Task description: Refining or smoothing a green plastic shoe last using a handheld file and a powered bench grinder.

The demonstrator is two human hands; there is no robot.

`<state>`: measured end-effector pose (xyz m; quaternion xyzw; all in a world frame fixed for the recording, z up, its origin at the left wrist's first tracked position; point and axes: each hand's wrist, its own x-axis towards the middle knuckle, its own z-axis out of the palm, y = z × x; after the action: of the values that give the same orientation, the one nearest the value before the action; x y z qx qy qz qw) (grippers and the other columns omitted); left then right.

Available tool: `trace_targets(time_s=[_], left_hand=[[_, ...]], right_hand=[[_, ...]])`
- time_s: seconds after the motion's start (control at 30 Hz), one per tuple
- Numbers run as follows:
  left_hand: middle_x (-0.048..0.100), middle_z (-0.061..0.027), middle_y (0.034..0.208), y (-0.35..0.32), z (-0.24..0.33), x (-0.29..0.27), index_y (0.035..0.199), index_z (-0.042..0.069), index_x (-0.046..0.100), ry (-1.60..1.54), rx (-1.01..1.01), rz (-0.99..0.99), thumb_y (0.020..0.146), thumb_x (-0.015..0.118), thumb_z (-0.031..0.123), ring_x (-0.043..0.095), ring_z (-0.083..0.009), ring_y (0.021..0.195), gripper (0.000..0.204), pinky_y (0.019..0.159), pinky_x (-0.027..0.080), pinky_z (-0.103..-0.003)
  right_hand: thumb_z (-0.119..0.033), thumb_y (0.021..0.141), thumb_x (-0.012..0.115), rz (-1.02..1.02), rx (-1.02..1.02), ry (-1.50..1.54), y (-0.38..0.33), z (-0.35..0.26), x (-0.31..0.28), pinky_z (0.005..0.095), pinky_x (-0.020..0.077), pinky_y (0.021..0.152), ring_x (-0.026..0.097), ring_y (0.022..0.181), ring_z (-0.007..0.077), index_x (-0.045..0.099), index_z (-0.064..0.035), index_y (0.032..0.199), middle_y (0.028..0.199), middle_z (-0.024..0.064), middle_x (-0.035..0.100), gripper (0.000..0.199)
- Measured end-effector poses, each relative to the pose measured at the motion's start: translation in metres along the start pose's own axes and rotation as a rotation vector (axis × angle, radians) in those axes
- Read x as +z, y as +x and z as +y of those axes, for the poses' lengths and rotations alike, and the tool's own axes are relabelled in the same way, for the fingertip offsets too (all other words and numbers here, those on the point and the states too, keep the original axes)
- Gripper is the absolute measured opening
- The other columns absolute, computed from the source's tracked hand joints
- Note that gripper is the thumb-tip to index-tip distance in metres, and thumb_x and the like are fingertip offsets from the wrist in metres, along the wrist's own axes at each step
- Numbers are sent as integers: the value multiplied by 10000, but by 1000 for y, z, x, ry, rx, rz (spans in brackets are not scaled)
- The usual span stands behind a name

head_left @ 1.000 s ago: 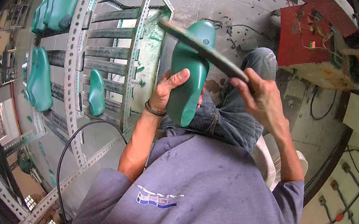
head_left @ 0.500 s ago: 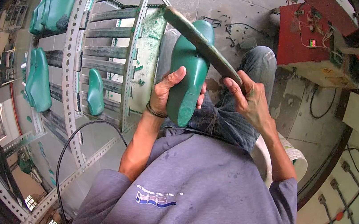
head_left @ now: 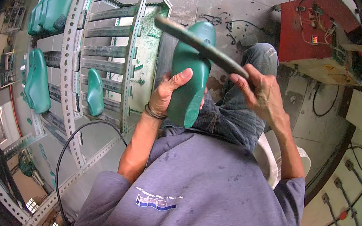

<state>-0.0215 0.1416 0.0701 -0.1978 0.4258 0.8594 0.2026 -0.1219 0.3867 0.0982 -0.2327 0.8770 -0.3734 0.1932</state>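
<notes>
My left hand [head_left: 166, 92] is closed round the lower part of a green shoe last [head_left: 189, 91], thumb on top and fingertips showing at its right side. The last stands lengthwise in front of me, above my thighs. In my right hand [head_left: 262, 95] is one end of a long, flat, dark file [head_left: 200, 46], pinched between thumb and fingers. It slants across the upper middle of the last, and its far end sticks out past the left side. Whether it presses on the surface or hovers just above cannot be made out.
At left, a metal rack [head_left: 107, 65] with dark slats holds a small green last [head_left: 96, 92], a larger one [head_left: 38, 82] and several more. A black cable [head_left: 63, 162] loops beside it. A red machine [head_left: 306, 33] stands ahead right; a white bucket [head_left: 269, 157] is by my right side.
The file has shifted slightly left across the last, its far end lower. My right hand has turned and risen a little. My left hand and the last stay nearly in place.
</notes>
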Motion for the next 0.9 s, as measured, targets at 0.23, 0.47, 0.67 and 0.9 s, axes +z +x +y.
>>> trace_targets(time_s=[0.23,0.47,0.67,0.9], left_hand=[[677,-204,962,-1,0,3,1199,-60,569,-31,-33,-18,984,551,518,702,-285,759,617,659,609,-412],[673,-207,981,-1,-1,-1,1211,-59,561,104,-38,15,987,545,517,699,-286,761,618,659,606,-410],[646,-211,1037,-4,-2,-1,1216,-40,561,-266,8,-119,994,539,519,684,-287,794,602,714,595,-424],[603,-190,1095,2,13,18,1270,-60,522,-312,201,-276,990,434,646,680,-283,846,765,685,603,-430]], right_hand=[[-279,952,690,42,-96,-68,-9,9,15,461,419,476,545,491,374,532,-74,882,558,168,508,268],[-262,961,674,128,-169,-100,-14,20,28,454,395,457,563,476,338,526,-69,885,569,154,518,255],[-487,1046,487,4,325,1327,-24,-4,8,299,319,395,440,431,116,529,-91,852,545,24,466,444],[-536,1032,489,134,303,1107,-34,21,27,244,336,388,405,429,81,532,-105,945,593,-6,452,441]])
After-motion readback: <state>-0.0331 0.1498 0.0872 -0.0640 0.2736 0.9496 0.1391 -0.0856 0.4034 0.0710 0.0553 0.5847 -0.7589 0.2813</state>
